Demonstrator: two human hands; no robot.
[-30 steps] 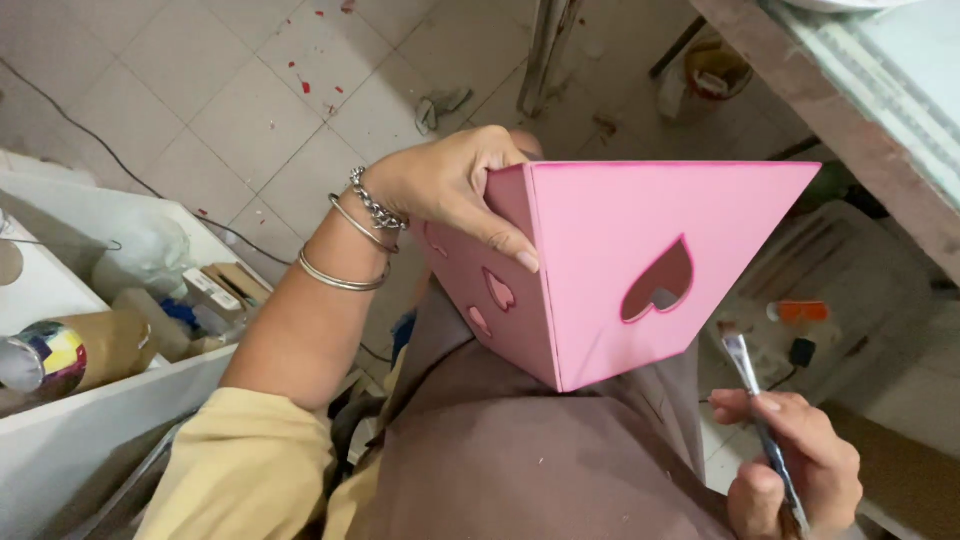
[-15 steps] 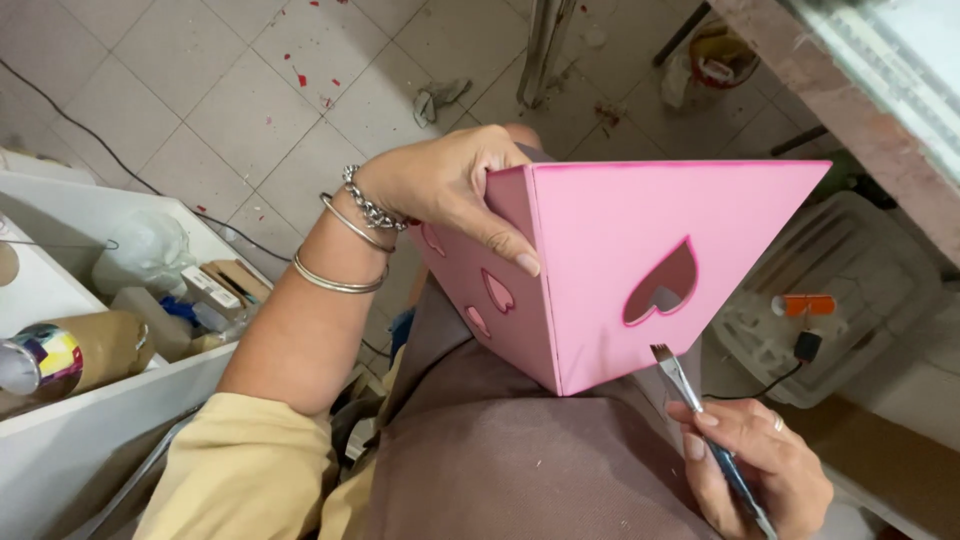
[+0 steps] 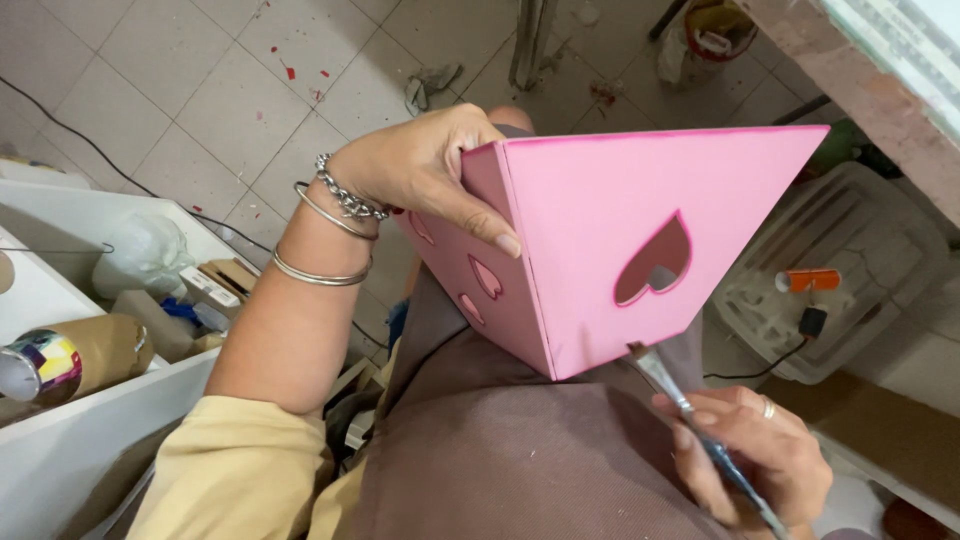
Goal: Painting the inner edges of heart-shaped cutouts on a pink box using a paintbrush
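A pink wooden box (image 3: 610, 240) with heart-shaped cutouts rests tilted on my lap. My left hand (image 3: 425, 165), with bracelets at the wrist, grips the box's top left corner, thumb across its front face. My right hand (image 3: 755, 455) sits at the lower right and holds a thin paintbrush (image 3: 690, 410). The brush tip touches the box's bottom edge, just below the large heart cutout (image 3: 655, 260). Smaller heart cutouts show on the box's left side.
A white shelf unit (image 3: 70, 400) at left holds a cardboard tube (image 3: 60, 360), a plastic bag and small boxes. A white plastic crate (image 3: 850, 270) with an orange item stands at right. Tiled floor with paint specks lies beyond, with a cable across it.
My right hand has moved up and left, bringing the paintbrush tip from beside the box to its bottom edge. The box and my left hand have stayed put.
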